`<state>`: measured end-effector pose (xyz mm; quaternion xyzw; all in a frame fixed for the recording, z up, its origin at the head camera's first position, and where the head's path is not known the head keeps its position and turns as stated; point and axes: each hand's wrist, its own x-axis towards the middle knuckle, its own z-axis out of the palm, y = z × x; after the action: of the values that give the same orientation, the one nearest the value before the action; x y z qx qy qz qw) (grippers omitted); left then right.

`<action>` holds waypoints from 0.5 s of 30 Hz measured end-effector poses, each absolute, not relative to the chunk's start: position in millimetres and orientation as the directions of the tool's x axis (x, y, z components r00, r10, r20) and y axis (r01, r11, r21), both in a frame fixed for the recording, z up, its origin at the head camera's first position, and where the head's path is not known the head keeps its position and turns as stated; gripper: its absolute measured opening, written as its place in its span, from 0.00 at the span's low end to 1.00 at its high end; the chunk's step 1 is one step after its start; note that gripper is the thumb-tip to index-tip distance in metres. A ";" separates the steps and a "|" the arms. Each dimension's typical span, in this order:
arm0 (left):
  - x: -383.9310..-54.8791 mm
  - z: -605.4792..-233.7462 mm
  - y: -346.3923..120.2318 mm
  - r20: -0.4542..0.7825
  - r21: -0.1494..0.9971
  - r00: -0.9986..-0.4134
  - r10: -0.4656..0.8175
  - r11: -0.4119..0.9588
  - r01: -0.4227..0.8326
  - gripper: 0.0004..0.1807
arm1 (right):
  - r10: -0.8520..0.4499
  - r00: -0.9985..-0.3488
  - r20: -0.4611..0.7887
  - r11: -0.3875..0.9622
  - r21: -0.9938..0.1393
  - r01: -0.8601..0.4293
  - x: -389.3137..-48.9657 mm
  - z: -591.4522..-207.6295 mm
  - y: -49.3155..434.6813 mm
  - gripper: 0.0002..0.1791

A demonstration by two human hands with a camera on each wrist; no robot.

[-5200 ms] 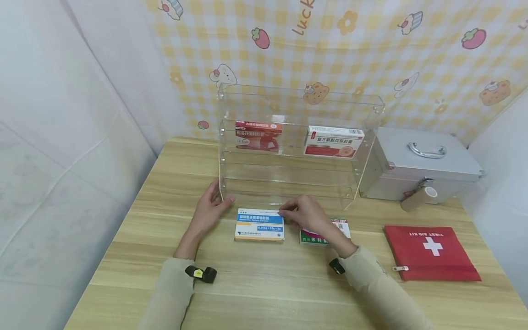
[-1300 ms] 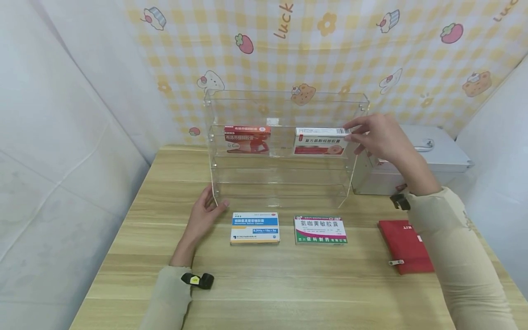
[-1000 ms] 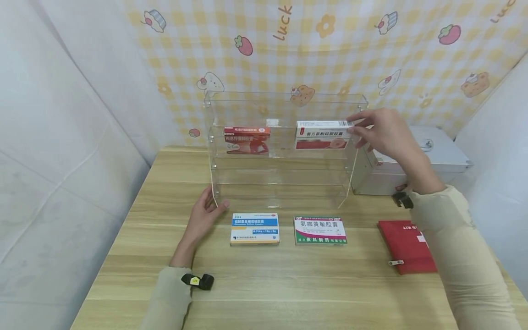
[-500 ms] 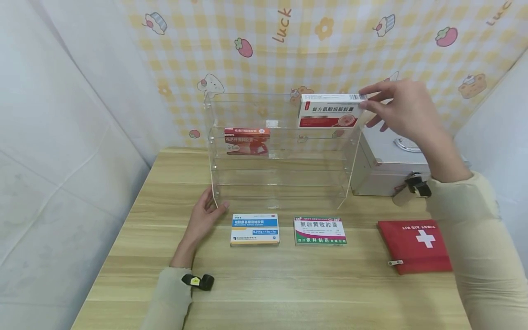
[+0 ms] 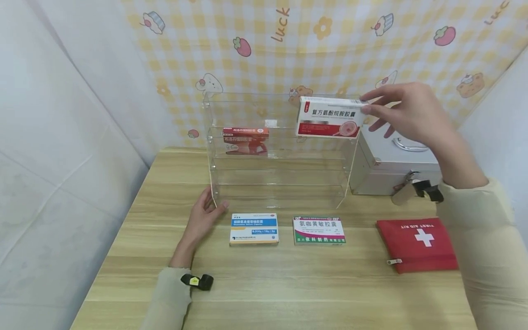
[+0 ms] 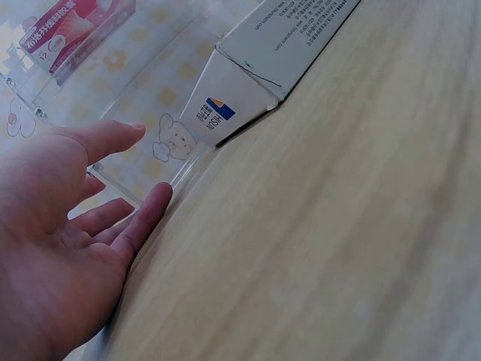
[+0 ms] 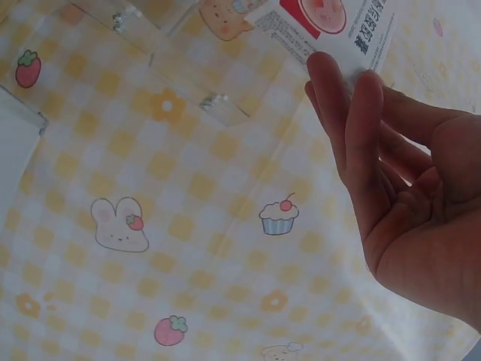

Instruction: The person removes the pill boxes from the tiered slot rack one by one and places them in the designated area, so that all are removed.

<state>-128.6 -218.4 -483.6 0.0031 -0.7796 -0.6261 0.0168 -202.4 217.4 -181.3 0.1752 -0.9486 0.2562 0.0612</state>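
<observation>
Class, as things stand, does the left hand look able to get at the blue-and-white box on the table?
Probably yes: the left hand lies just beside the blue-and-white box, and nothing visible stands between them.

The flat capsule carton labelled 复方氨酚烷胺胶囊 (image 5: 327, 117) is held by its right end, pinched between the thumb and fingers of the right hand (image 5: 412, 112). Its front is white, with dark characters, a red lower band and a round picture at the lower right corner. This front is turned toward the head camera, and the long side is kept nearly horizontal. The carton is seen before the upper right part of the clear acrylic display rack (image 5: 305, 178); whether the rack is touched by it cannot be told. The rack, tiered and transparent, is stood upright on the tabletop, its lower left edge being met by the left hand (image 5: 202, 220).
</observation>
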 end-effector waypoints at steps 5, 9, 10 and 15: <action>-129.8 -483.5 -218.6 0.033 0.976 -0.999 -0.020 0.217 0.028 0.42 | -0.340 -0.935 0.103 0.789 -0.510 -0.343 -191.6 -188.0 226.0 0.19; -126.5 -472.1 -215.5 0.023 0.978 -1.000 -0.012 0.209 0.020 0.42 | -0.380 -0.924 0.040 0.774 -0.533 -0.341 -181.9 -202.8 232.7 0.18; -124.5 -467.4 -214.2 0.021 0.977 -1.000 -0.008 0.212 0.019 0.42 | -0.386 -0.922 0.026 0.774 -0.534 -0.339 -178.7 -207.4 234.1 0.18; -117.4 -450.0 -210.0 0.022 0.974 -1.000 0.005 0.225 0.022 0.42 | -0.387 -0.920 -0.061 0.773 -0.566 -0.288 -160.3 -229.0 239.2 0.16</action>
<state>-117.4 -210.0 -450.0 -0.0087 -0.7824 -0.6226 0.0069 -160.3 239.2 -229.0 0.1801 -0.9374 0.2850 -0.0873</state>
